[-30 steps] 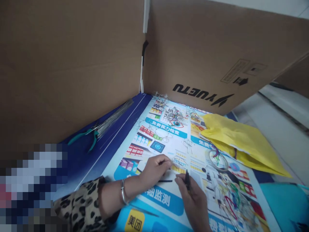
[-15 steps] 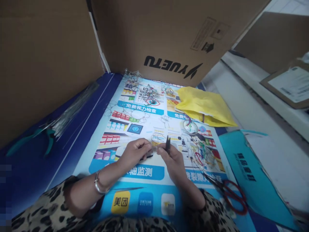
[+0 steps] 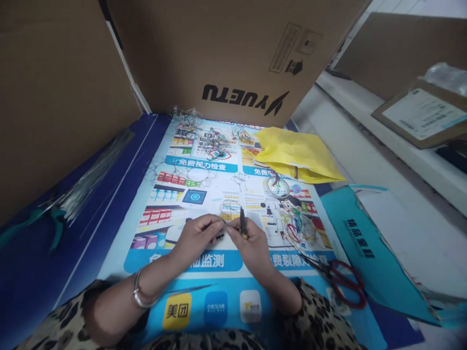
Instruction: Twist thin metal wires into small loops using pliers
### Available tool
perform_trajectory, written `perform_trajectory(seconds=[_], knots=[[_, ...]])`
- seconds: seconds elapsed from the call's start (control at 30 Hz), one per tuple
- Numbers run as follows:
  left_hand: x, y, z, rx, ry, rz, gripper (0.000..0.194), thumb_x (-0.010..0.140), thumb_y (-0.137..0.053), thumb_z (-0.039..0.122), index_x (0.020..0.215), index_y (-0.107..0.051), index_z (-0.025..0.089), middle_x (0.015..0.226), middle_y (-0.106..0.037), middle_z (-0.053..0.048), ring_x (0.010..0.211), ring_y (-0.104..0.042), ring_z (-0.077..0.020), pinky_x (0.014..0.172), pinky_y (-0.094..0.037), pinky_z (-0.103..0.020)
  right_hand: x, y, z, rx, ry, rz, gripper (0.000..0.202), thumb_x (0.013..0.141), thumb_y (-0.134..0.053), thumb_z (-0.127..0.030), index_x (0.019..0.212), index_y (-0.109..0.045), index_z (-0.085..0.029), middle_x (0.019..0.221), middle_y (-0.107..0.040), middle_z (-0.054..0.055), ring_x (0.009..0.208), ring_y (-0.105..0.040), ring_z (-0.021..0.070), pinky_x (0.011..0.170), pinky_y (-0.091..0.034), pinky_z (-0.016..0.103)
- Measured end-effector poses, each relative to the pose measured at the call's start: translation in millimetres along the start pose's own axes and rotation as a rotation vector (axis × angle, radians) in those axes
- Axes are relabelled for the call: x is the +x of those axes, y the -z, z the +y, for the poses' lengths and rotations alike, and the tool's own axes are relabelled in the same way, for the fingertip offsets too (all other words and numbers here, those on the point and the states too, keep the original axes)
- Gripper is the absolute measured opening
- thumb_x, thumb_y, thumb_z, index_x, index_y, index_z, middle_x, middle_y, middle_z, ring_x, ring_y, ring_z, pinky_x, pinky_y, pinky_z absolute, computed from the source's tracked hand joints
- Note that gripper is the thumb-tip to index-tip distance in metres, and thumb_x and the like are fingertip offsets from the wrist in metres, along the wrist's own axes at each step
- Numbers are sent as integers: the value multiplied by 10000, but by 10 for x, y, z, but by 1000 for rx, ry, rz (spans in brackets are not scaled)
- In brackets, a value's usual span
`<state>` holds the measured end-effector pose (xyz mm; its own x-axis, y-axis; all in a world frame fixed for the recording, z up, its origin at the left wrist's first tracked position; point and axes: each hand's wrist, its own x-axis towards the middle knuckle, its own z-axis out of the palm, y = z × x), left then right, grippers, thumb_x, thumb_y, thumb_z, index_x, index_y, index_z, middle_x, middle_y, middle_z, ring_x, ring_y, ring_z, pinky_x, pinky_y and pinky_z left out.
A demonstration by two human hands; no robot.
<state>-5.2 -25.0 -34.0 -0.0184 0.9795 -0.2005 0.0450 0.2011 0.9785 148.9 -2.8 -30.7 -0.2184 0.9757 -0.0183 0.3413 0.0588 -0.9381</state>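
Observation:
My left hand (image 3: pixel 200 235) is closed in a pinch, its fingertips meeting those of my right hand (image 3: pixel 252 243) over the printed mat (image 3: pixel 219 270). What lies between the fingertips is too small to make out. A dark pointed tool (image 3: pixel 242 218), perhaps small pliers or snips, sticks up out of my closed right hand. Just beyond the fingers there is a loop of thin wire (image 3: pixel 230 206). Near my left wrist lies a slender pointed metal tool (image 3: pixel 189 289).
Red-handled scissors (image 3: pixel 346 284) and tangled coloured wires (image 3: pixel 297 228) lie to the right. A tape roll (image 3: pixel 278 186) sits before a yellow pouch (image 3: pixel 299 153). At left are teal-handled pliers (image 3: pixel 56 228) and a wire bundle (image 3: pixel 97 175). Cardboard (image 3: pixel 219 48) walls the back.
The view has shifted slightly, so the surroundings appear further left. My hands have drawn closer, fingertips now together. The dark tool in my right hand has turned a little.

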Motion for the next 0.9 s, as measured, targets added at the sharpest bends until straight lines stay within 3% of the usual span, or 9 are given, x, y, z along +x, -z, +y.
perform_trajectory(seconds=[0.2,0.43,0.67,0.9], knots=[[-58,-20,-16,110,-55,61,200,828,-523,331,812,-648,176,488,-531,42,465,-484,-91,494,-401,-190,-54,-39,44,-135,91,2,158,809,-540,-326,802,-618,-189,719,-636,12,671,-575,146,631,-447,244],[-75,-13,-27,320,-245,105,156,827,-511,246,789,-654,196,754,-670,-12,689,-598,-141,631,-455,-223,-65,-53,62,-268,197,-9,233,839,-486,-360,701,-563,-188,639,-552,3,594,-507,122,556,-395,231],[-50,17,-37,438,-422,102,146,831,-497,205,791,-637,205,715,-649,-6,667,-581,-134,627,-430,-221,-63,-68,66,-242,242,-52,205,838,-474,-309,670,-499,-195,626,-502,-14,594,-479,118,544,-368,225],[-38,-4,0,456,-450,81,170,839,-465,218,758,-614,200,681,-616,-5,642,-556,-135,618,-413,-232,-68,-89,53,-214,245,-42,207,833,-467,-305,659,-491,-195,635,-510,-15,598,-467,111,546,-376,222]])
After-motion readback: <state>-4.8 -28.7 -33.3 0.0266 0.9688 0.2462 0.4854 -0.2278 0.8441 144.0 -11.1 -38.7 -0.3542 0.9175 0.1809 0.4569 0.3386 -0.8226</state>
